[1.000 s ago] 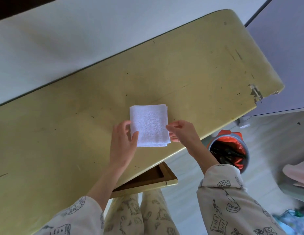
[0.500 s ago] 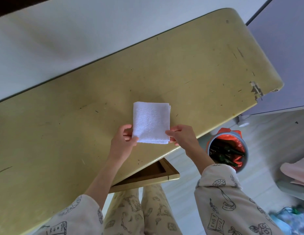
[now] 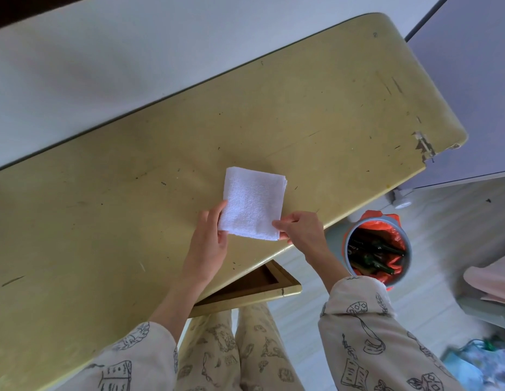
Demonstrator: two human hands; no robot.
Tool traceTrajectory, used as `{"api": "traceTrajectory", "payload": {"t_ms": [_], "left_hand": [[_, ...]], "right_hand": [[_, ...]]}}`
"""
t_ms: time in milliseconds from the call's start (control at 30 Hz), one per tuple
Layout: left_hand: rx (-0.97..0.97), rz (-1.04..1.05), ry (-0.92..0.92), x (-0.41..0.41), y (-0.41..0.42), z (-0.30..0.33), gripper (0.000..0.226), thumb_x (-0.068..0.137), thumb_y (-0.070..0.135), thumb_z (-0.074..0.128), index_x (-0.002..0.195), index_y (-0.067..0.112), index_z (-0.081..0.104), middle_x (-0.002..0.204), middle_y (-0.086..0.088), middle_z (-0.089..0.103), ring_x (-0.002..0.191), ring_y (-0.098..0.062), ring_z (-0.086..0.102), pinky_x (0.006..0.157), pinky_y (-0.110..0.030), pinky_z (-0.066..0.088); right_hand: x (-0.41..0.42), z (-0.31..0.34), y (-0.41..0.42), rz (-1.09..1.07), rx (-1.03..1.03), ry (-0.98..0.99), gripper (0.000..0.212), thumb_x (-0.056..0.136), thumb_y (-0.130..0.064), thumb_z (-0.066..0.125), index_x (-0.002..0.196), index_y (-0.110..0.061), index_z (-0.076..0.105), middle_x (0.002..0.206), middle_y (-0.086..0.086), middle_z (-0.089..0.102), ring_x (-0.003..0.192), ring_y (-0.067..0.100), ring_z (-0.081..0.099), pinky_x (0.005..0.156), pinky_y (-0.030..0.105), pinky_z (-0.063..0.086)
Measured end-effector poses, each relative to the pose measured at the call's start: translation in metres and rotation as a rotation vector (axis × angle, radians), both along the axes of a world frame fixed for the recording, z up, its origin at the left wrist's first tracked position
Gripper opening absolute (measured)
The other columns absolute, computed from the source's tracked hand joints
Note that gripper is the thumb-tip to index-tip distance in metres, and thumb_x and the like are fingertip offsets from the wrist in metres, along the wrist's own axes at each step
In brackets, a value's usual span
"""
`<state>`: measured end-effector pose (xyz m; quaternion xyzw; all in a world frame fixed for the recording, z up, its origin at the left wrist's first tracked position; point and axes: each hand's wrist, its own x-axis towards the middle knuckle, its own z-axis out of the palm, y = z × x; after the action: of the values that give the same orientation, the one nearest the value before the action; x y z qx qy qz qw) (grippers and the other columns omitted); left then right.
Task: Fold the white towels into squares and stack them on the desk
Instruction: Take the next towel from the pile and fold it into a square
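You held a folded white towel (image 3: pixel 252 204) square over the desk (image 3: pixel 104 221).
Your left hand (image 3: pixel 207 241) and right hand (image 3: pixel 300 231) each pinched a near corner, likely keeping its layers aligned for placing.

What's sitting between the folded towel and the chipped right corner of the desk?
Nothing. In the head view, the stretch from the white towel to the chipped corner is bare, scuffed yellow desk top.
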<state>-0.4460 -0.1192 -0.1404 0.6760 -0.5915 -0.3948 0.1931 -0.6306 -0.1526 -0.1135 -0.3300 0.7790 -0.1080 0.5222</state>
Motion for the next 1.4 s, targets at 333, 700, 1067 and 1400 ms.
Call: {"api": "traceTrajectory", "payload": {"t_ms": [333, 700, 1067, 1400], "left_hand": [[-0.138, 0.018, -0.122, 0.010, 0.005, -0.007, 0.021, 0.087, -0.003, 0.053, 0.106, 0.005, 0.055, 0.090, -0.008, 0.051, 0.060, -0.018, 0.043, 0.060, -0.039, 0.049], [-0.128, 0.025, -0.086, 0.019, -0.001, -0.015, 0.015, 0.090, -0.001, 0.051, 0.099, 0.008, 0.059, 0.090, -0.008, 0.061, 0.068, -0.017, 0.054, 0.065, -0.024, 0.045], [0.219, 0.276, 0.257, 0.030, -0.004, 0.002, 0.023, 0.091, 0.006, 0.048, 0.102, 0.019, 0.064, 0.083, 0.001, 0.066, 0.075, -0.014, 0.065, 0.072, -0.023, 0.053], [-0.422, -0.393, -0.413, 0.010, -0.049, -0.011, 0.043, 0.091, 0.013, 0.032, 0.133, 0.004, 0.039, 0.139, -0.014, 0.043, 0.128, -0.030, 0.040, 0.102, -0.040, 0.036]], "right_hand": [[0.008, -0.004, 0.002, 0.028, 0.000, 0.071, 0.012, 0.081, -0.016, 0.069, 0.074, -0.008, 0.064, 0.084, 0.010, 0.070, 0.081, 0.021, 0.065, 0.068, 0.028, 0.050], [0.018, -0.001, 0.007, 0.083, -0.004, 0.095, 0.027, 0.085, -0.029, 0.064, 0.097, -0.004, 0.066, 0.097, 0.003, 0.064, 0.085, 0.012, 0.049, 0.066, 0.023, 0.035], [0.029, -0.003, 0.015, 0.050, -0.067, 0.179, 0.045, 0.085, -0.026, 0.062, 0.051, -0.015, 0.035, 0.054, -0.004, 0.036, 0.048, 0.010, 0.033, 0.054, 0.024, 0.031], [0.057, -0.036, 0.012, 0.616, -0.536, 0.669, 0.054, 0.094, -0.027, 0.023, 0.142, -0.005, 0.031, 0.152, 0.012, 0.028, 0.141, 0.028, 0.024, 0.112, 0.048, 0.020]]}}
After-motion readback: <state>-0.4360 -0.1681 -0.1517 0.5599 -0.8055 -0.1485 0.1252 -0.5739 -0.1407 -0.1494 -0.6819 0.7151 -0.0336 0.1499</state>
